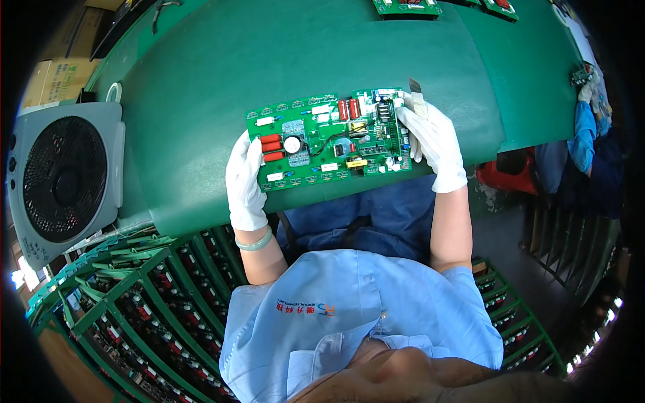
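Circuit board [322, 144], green and crowded with parts, sits between two white-gloved hands over the near part of the worktop, its long axis running from slightly below nine o'clock to slightly above three, so the right end lies a little farther from the body. The left hand [246, 178] grasps the nine o'clock end, fingertips beside three red cylinders [271, 147]; the right hand [433, 142] grasps the three o'clock end. Both touch the board, so neither is nearer: it lies toward two o'clock from the left hand and nine from the right. A thin grey strip [416, 87] juts toward twelve o'clock by the right fingers; whether they pinch it, I cannot tell. Beneath spreads a green mat [201, 87]. Farther out from the board, a green rack [121, 291] stands at eight o'clock and a grey fan [65, 171] at nine; another green board [406, 9] lies at one, and a co-worker's gloved hand [590, 92] shows near three, touching a small component-covered piece [581, 74].
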### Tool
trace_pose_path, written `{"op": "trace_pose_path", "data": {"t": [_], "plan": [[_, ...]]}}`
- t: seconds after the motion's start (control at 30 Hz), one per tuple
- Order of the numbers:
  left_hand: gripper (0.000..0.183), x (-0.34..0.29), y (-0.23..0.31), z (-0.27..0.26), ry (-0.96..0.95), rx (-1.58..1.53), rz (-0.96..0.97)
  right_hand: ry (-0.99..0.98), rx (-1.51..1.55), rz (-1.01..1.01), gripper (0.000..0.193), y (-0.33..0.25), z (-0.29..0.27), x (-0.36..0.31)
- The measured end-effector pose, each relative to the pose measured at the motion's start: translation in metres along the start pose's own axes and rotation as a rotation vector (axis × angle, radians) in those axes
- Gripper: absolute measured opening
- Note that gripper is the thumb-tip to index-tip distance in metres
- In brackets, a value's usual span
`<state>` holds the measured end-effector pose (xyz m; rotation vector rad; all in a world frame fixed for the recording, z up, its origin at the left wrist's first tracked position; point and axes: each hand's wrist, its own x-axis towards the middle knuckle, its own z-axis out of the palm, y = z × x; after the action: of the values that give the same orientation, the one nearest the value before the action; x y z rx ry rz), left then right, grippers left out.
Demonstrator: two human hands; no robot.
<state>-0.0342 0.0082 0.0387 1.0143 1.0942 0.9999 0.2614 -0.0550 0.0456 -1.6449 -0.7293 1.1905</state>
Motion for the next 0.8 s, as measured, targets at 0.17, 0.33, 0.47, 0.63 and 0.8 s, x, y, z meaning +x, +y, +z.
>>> {"op": "trace_pose_path", "data": {"t": [0.17,0.33,0.47,0.63,0.8], "plan": [[0.040,-0.002,0.001,0.000,-0.041,-0.094,-0.001,0.035,0.031,0.015,0.037,0.000,0.002,-0.001],[0.036,0.001,-0.007,-0.015,-0.082,-0.161,0.001,0.036,0.014,0.032,0.038,-0.004,0.004,-0.002],[0.036,-0.003,-0.005,-0.012,-0.058,-0.241,0.016,0.026,0.031,0.005,0.039,0.004,0.003,-0.001],[0.037,-0.003,-0.014,-0.019,-0.058,-0.269,0.094,0.056,0.030,0.004,0.038,0.004,0.005,-0.002],[0.035,-0.003,-0.020,-0.024,-0.049,-0.285,0.091,0.044,0.046,-0.007,0.037,0.005,0.003,-0.002]]}}
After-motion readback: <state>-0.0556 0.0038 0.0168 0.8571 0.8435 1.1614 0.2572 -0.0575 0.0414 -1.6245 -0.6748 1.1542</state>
